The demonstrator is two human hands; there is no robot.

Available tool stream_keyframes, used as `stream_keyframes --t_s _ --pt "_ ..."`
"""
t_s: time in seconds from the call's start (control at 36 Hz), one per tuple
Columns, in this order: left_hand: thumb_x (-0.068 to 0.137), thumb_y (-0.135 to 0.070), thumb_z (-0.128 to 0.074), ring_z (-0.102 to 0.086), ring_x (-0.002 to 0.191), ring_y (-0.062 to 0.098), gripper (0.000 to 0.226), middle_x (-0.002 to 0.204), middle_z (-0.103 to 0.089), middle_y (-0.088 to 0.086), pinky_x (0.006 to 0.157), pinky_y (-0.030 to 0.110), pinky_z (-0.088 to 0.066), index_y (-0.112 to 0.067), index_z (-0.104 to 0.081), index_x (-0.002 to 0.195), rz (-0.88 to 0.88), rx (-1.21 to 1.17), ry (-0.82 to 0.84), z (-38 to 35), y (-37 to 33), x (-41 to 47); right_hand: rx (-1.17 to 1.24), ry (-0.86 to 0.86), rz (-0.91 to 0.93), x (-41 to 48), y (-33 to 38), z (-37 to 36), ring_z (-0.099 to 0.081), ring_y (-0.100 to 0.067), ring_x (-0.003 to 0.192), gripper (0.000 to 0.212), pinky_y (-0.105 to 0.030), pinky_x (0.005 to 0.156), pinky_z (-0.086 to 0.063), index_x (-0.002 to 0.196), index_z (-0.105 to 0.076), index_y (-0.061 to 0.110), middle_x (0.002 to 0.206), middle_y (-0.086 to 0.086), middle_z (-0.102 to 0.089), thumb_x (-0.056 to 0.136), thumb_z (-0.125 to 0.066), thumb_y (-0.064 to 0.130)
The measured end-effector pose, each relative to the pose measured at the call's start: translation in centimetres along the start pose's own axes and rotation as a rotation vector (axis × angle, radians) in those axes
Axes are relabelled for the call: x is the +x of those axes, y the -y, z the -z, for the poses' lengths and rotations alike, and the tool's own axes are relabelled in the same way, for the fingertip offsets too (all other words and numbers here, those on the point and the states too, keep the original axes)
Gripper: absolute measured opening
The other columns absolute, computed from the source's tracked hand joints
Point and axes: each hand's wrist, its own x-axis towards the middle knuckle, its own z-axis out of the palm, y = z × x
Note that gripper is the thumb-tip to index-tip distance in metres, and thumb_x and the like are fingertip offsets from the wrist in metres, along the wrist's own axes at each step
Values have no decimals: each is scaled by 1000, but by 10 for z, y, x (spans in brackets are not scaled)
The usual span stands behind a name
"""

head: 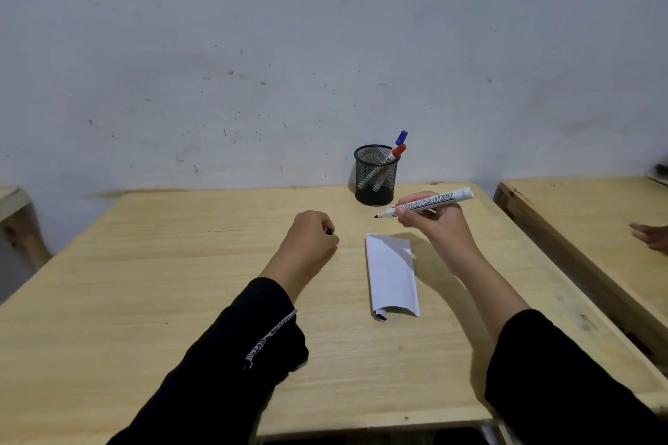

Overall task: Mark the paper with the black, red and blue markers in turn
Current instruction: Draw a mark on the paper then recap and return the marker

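A folded white paper (392, 275) lies on the wooden table (180, 282) between my arms. My right hand (432, 219) holds an uncapped black board marker (428, 202) above the paper's far end, its black tip pointing left. Closed into a fist, my left hand (312, 231) rests on the table left of the paper, and a small black piece that looks like the marker's cap (329, 230) shows at its fingers. The red marker (395, 152) and the blue marker (401, 137) stand capped in a black mesh pen cup (374, 188) at the back.
A grimy grey wall stands right behind the table. A second wooden table (596, 228) sits to the right, with another person's hand (650, 235) resting on it. Part of a wooden seat (18, 213) shows at the left edge.
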Motion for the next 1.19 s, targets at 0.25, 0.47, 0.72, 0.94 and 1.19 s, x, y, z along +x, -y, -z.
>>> stream_keyframes --t_s 0.25,0.47,0.72,0.94,1.19 --pt "86 -23 -60 -55 98 24 32 109 -58 15 73 25 -38 -1 -62 109 -5 53 -17 -12 4 1 19 7 -26 -3 1 6 -65 -8 67 11 -20 69 -56 91 -66 -1 81 -10 -66 81 -68 2" --pt "92 -22 -55 -43 108 10 31 118 -46 -2 82 9 -42 -9 -55 120 -333 -55 -301 -7 -5 -30 84 -16 -46 -4 0 6 -65 -11 68 4 -20 68 -57 87 -64 5 78 -7 -66 84 -64 3" --pt "94 -36 -47 -42 126 1 36 138 -51 -11 105 24 -35 -26 -58 127 -450 -37 125 -22 -10 -48 197 -48 -91 -4 -6 3 -61 -18 71 10 -29 73 -51 79 -65 12 74 -5 -65 83 -65 3" --pt "94 -33 -49 -44 127 5 33 140 -51 -6 104 24 -37 -21 -63 122 -423 69 236 -31 -1 -52 198 -51 -114 -2 -7 -3 -61 -20 70 6 -28 71 -52 80 -64 11 73 -5 -65 84 -64 6" --pt "94 -33 -49 -42 127 -2 33 143 -47 -11 101 25 -39 -20 -62 122 -404 36 252 -31 -2 -57 274 -145 -223 6 -22 -34 -65 -14 66 5 -22 69 -56 84 -60 10 73 -6 -67 87 -63 12"
